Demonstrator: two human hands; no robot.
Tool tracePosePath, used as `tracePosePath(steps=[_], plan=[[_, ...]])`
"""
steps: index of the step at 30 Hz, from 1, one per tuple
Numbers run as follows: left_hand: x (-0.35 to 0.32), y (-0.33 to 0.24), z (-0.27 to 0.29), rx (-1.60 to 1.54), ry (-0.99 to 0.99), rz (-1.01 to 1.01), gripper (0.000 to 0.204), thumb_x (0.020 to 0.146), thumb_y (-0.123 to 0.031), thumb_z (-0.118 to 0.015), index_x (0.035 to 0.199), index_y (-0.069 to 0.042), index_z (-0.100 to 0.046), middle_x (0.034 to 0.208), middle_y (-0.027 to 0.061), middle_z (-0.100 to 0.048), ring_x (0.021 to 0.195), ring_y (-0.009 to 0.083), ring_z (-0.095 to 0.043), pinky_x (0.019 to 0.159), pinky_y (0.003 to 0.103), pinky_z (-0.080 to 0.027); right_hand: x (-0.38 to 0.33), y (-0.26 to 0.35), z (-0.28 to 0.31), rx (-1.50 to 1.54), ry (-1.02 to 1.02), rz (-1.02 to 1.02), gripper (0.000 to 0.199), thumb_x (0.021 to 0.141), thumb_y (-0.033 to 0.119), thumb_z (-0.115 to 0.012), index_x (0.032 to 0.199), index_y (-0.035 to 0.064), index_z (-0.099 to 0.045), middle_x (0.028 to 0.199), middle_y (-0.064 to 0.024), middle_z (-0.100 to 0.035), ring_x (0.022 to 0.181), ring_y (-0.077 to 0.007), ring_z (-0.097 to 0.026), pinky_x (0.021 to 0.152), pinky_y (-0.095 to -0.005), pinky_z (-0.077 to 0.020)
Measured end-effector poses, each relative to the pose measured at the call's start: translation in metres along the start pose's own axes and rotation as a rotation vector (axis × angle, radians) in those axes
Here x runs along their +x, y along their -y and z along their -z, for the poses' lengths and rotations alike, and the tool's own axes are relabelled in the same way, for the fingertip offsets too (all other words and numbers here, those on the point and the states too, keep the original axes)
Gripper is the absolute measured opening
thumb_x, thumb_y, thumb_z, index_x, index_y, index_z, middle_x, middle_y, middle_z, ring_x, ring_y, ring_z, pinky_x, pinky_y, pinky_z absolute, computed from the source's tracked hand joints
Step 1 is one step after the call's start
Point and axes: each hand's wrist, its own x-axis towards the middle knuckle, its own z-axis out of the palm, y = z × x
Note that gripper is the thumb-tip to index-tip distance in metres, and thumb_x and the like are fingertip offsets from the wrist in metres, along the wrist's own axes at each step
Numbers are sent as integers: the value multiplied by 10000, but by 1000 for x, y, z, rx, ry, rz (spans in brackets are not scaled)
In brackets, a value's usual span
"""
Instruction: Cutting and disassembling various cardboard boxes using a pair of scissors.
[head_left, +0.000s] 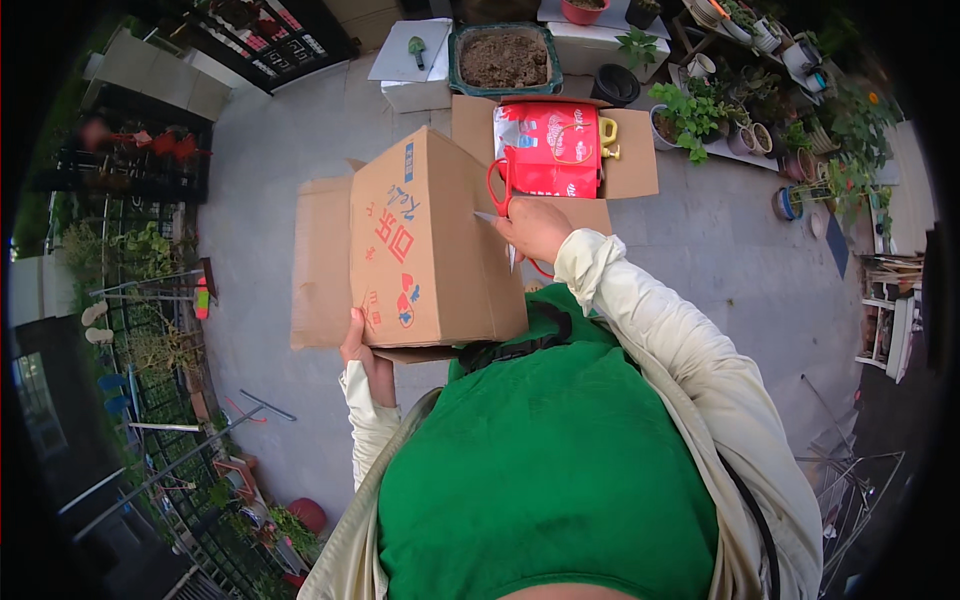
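A brown cardboard box with red and blue print is held up in front of my chest. My left hand grips its lower near corner. My right hand holds red-handled scissors whose blade touches the box's right edge. One flap hangs open on the left side of the box.
On the paved ground ahead lies an open carton holding a red bag. Behind it stand a green tray of soil, a white box and a black pot. Potted plants crowd the right; railings run on the left.
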Motion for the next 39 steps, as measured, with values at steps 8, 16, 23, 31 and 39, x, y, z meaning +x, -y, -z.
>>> tracePosePath(steps=[8,16,23,31,39], plan=[[-6,2,0,-26,-86,-28,401,944,-284,-509,1209,16,-507,1187,122,-571,1078,211,-562,945,376,-447,-22,11,-20,111,341,43,400,890,292,-437,688,-7,-610,579,-82,-645,557,-220,-642,607,-368,-504],[-8,3,8,137,-107,-149,370,970,-248,-444,1227,17,-469,1206,118,-528,1072,190,-531,938,351,-430,-38,26,-3,-39,609,140,422,907,318,-430,691,-8,-587,615,-78,-661,578,-202,-635,589,-350,-489],[22,1,18,73,-112,-206,394,969,-274,-432,1276,-26,-427,1239,101,-504,1122,211,-509,987,354,-399,-37,36,33,-68,795,262,359,941,320,-446,850,-16,-532,658,-74,-656,533,-151,-610,547,-312,-468],[18,-58,63,81,87,-333,409,961,-316,-446,1291,-74,-430,1220,105,-529,1051,218,-576,831,365,-528,-43,25,76,336,13,361,261,919,260,-540,886,1,-528,742,-62,-641,687,-161,-612,651,-301,-475],[24,-91,87,-3,231,-128,416,953,-347,-463,1251,-56,-475,1159,109,-572,993,216,-605,790,346,-543,-57,70,100,161,-440,616,321,899,364,-554,880,45,-572,659,-99,-609,605,-258,-597,531,-376,-426]])
